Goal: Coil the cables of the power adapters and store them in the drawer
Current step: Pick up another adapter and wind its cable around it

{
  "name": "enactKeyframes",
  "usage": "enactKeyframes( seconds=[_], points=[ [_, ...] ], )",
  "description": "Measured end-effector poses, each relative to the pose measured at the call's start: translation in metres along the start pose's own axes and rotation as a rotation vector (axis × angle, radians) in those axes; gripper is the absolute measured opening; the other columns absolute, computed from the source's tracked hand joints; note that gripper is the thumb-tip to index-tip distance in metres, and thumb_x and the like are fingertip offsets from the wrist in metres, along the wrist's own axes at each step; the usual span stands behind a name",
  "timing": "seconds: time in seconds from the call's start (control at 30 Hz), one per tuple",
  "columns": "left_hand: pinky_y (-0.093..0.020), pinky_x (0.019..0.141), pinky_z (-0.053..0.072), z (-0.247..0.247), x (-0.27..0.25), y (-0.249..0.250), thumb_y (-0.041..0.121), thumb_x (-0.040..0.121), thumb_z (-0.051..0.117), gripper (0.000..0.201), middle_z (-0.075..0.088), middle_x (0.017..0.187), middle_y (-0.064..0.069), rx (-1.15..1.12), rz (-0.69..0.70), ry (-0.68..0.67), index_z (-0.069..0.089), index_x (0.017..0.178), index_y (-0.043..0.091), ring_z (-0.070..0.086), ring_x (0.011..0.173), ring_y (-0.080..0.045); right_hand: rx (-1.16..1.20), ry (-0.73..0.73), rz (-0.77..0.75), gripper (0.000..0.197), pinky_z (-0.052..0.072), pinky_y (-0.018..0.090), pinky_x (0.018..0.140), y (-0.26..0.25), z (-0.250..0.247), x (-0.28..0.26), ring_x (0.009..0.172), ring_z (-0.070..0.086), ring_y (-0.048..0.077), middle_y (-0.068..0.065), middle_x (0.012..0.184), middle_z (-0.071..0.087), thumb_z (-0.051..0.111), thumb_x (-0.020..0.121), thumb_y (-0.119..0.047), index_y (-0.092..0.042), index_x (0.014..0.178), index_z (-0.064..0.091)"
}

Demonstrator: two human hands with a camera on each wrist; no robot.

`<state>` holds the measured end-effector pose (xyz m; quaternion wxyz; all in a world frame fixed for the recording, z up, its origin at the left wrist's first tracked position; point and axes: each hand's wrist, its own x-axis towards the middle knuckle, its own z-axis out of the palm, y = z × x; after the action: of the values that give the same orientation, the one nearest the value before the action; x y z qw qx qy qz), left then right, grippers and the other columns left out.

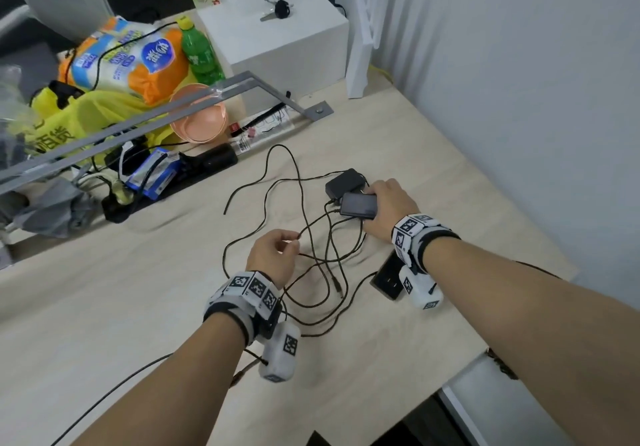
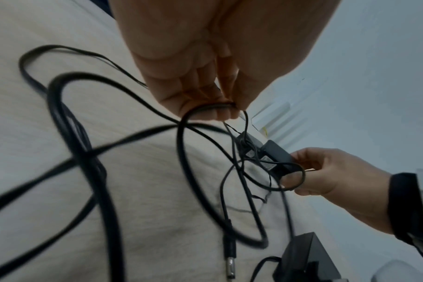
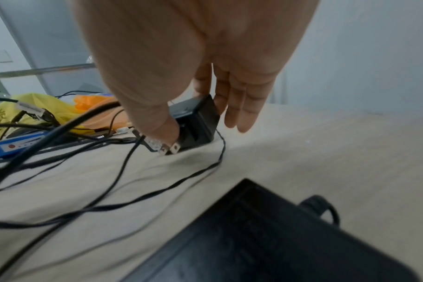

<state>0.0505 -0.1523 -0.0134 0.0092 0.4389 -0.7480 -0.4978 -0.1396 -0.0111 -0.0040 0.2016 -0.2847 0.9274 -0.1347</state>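
Three black power adapters lie on the light wooden table (image 1: 433, 155) amid their tangled thin black cables (image 1: 313, 258). My right hand (image 1: 382, 205) grips one adapter (image 1: 358, 205) between thumb and fingers, just above the tabletop; its metal prongs (image 3: 169, 148) show in the right wrist view. A second adapter (image 1: 344, 181) lies just behind it. The third adapter (image 1: 386, 277) lies under my right wrist. My left hand (image 1: 289, 245) pinches a loop of cable (image 2: 213, 106) in its fingertips. A barrel plug (image 2: 229, 265) lies loose near it.
A black power strip (image 1: 116, 205) and a grey metal frame (image 1: 145, 120) border clutter at the back left: yellow bag, tissue pack, green bottle, pink bowl (image 1: 199, 116). A white box (image 1: 277, 37) with keys stands at the back. The wall runs along the right.
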Motion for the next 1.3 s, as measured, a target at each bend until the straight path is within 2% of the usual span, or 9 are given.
enactKeyframes(
  seconds=[0.2, 0.37, 0.47, 0.6, 0.7, 0.77, 1.0, 1.17, 1.3],
  points=[
    [-0.032, 0.077, 0.054, -0.019, -0.015, 0.004, 0.032, 0.091, 0.058, 0.01, 0.069, 0.08, 0.005, 0.049, 0.077, 0.001, 0.066, 0.092, 0.026, 0.065, 0.079, -0.015, 0.065, 0.201, -0.037, 0.05, 0.046, 0.031, 0.075, -0.012, -0.033, -0.041, 0.089, 0.055, 0.026, 0.004, 0.113, 0.049, 0.07, 0.072, -0.014, -0.018, 0.115, 0.043],
    [-0.025, 0.062, 0.044, -0.038, -0.037, -0.007, 0.044, 0.091, 0.056, 0.016, 0.065, 0.072, 0.005, 0.196, 0.127, -0.172, 0.062, 0.091, 0.029, 0.06, 0.065, -0.014, 0.093, 0.414, -0.037, 0.048, 0.046, 0.034, 0.072, -0.032, -0.05, -0.085, 0.083, 0.054, 0.028, 0.005, 0.112, 0.047, 0.065, 0.071, -0.004, -0.016, 0.111, 0.042],
    [-0.031, 0.068, 0.052, -0.047, -0.056, -0.013, 0.049, 0.094, 0.047, 0.03, 0.066, 0.073, 0.002, 0.212, 0.175, -0.212, 0.062, 0.094, 0.023, 0.063, 0.07, -0.02, 0.101, 0.484, 0.0, 0.046, 0.049, 0.037, 0.074, -0.044, -0.053, -0.112, 0.083, 0.055, 0.03, 0.005, 0.111, 0.05, 0.063, 0.072, -0.006, -0.017, 0.112, 0.043],
    [-0.039, 0.066, 0.06, -0.058, -0.074, -0.01, 0.059, 0.093, 0.036, 0.043, 0.066, 0.097, 0.0, 0.097, 0.177, -0.277, 0.056, 0.104, 0.022, 0.067, 0.078, -0.023, 0.055, 0.472, 0.032, 0.043, 0.043, 0.031, 0.079, -0.052, -0.056, -0.13, 0.094, 0.058, 0.031, 0.006, 0.116, 0.052, 0.061, 0.078, -0.011, -0.016, 0.119, 0.051],
    [-0.032, 0.087, 0.052, -0.066, -0.08, -0.011, 0.067, 0.085, 0.047, 0.055, 0.057, 0.12, 0.009, 0.212, 0.216, -0.297, 0.05, 0.126, 0.031, 0.062, 0.103, -0.02, 0.081, 0.538, 0.038, 0.036, 0.042, 0.032, 0.077, -0.062, -0.066, -0.139, 0.094, 0.058, 0.032, 0.009, 0.114, 0.053, 0.065, 0.083, -0.02, -0.011, 0.115, 0.051],
    [-0.028, 0.093, 0.044, -0.069, -0.08, -0.014, 0.063, 0.082, 0.057, 0.062, 0.053, 0.126, 0.009, 0.303, 0.226, -0.306, 0.044, 0.134, 0.032, 0.056, 0.113, -0.017, 0.18, 0.624, 0.064, 0.041, 0.041, 0.031, 0.076, -0.07, -0.077, -0.144, 0.096, 0.057, 0.03, 0.009, 0.113, 0.055, 0.068, 0.083, -0.027, -0.009, 0.115, 0.05],
    [-0.039, 0.095, 0.05, -0.068, -0.084, -0.001, 0.044, 0.087, 0.063, 0.046, 0.06, 0.122, 0.007, 0.119, 0.242, -0.141, 0.05, 0.128, 0.029, 0.06, 0.105, -0.016, 0.468, 0.833, 0.002, 0.045, 0.052, 0.04, 0.081, -0.099, -0.113, -0.154, 0.09, 0.059, 0.023, 0.002, 0.103, 0.06, 0.07, 0.079, -0.036, -0.016, 0.112, 0.048],
    [-0.038, 0.098, 0.047, -0.061, -0.091, 0.04, 0.046, 0.084, 0.067, 0.058, 0.054, 0.124, 0.012, 0.085, 0.335, -0.132, 0.043, 0.135, 0.033, 0.055, 0.114, -0.013, 0.605, 0.911, -0.077, 0.038, 0.053, 0.034, 0.075, -0.109, -0.141, -0.165, 0.08, 0.059, 0.017, -0.002, 0.095, 0.06, 0.07, 0.08, -0.034, -0.02, 0.105, 0.046],
    [-0.023, 0.076, 0.045, -0.042, -0.102, 0.069, 0.04, 0.088, 0.063, 0.058, 0.061, 0.111, 0.012, 0.221, 0.378, -0.191, 0.038, 0.14, 0.029, 0.059, 0.1, -0.011, 0.661, 0.961, -0.165, 0.037, 0.052, 0.029, 0.071, -0.108, -0.174, -0.177, 0.077, 0.058, 0.014, -0.008, 0.089, 0.058, 0.071, 0.079, -0.031, -0.019, 0.105, 0.047]
  ],
)
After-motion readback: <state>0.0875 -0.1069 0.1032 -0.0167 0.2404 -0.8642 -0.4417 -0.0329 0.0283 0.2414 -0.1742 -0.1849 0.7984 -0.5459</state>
